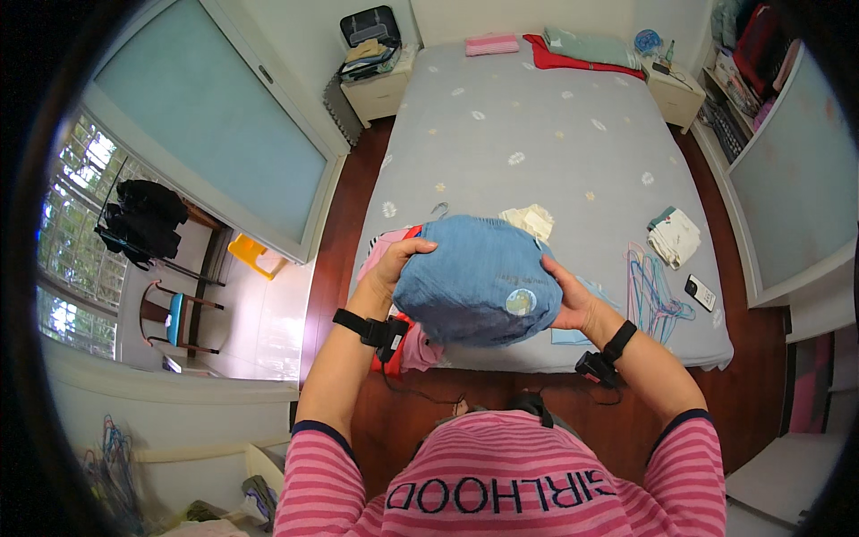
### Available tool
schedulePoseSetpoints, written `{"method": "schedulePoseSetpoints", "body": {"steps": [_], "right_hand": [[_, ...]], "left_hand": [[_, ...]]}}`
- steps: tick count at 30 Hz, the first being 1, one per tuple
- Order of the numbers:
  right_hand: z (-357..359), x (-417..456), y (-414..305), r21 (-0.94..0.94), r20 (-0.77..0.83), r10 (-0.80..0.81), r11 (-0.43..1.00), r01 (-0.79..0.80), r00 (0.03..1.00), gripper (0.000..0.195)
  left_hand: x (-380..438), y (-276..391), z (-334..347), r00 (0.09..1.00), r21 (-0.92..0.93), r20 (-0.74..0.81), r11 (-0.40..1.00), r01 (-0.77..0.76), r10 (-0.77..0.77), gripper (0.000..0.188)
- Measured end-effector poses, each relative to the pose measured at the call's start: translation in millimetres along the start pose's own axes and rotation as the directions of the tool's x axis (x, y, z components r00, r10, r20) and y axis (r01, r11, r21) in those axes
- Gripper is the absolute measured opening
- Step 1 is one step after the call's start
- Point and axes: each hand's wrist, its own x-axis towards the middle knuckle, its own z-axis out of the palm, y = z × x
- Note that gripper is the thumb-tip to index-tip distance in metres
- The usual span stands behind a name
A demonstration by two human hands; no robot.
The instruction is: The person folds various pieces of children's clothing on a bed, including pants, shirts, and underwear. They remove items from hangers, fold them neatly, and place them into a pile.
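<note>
A blue cloth garment (pixel 476 278) with a round patch is held up in front of me, above the near edge of the bed. My left hand (pixel 399 268) grips its left side, the thumb on top. At its right side, my right hand (pixel 570 299) grips it with the thumb on the front. Behind and below the garment, pink and red clothes (pixel 416 346) lie on the bed at the left. A cream cloth (pixel 530 220) lies just beyond it, and a light blue cloth (pixel 570 336) shows partly beside my right hand.
Several plastic hangers (pixel 654 302), a folded white garment (pixel 674 235) and a phone (pixel 700 293) lie on the bed's right side. Pillows rest at the far end. Nightstands (pixel 379 94) flank the bed; an open suitcase (pixel 370 40) with clothes stands on the left one.
</note>
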Motion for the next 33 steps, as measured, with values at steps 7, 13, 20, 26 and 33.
{"method": "schedulePoseSetpoints", "body": {"steps": [7, 13, 20, 26, 33], "right_hand": [[-12.4, 16.5, -36.3, -0.352, -0.242, -0.325, 0.908, 0.229, 0.914, 0.054], [7.7, 39.9, -109.3, -0.631, -0.293, -0.629, 0.694, 0.349, 0.72, 0.05], [29.0, 39.8, -130.1, -0.893, -0.025, -0.834, 0.267, 0.363, 0.551, 0.032], [-130.4, 59.1, -36.8, -0.986, -0.16, -0.83, 0.159, -0.049, 0.535, 0.024], [-310.6, 58.2, 160.5, -0.851, -0.517, -0.645, 0.46, -0.254, 0.563, 0.029]], "left_hand": [[25.0, -1.5, -19.9, 0.981, 0.251, -0.193, 0.968, 0.027, 0.023, 0.04], [77.2, 40.9, -41.1, 0.957, 0.554, -0.142, 0.821, -0.135, 0.253, 0.03], [82.5, 64.2, -18.9, 0.912, 0.633, -0.086, 0.729, -0.26, 0.4, 0.029], [101.9, -91.1, -82.8, 0.841, 0.722, -0.368, 0.692, -0.009, 0.395, 0.032], [61.0, -344.4, -157.3, 0.821, 0.727, -0.534, 0.604, 0.326, 0.201, 0.03]]}}
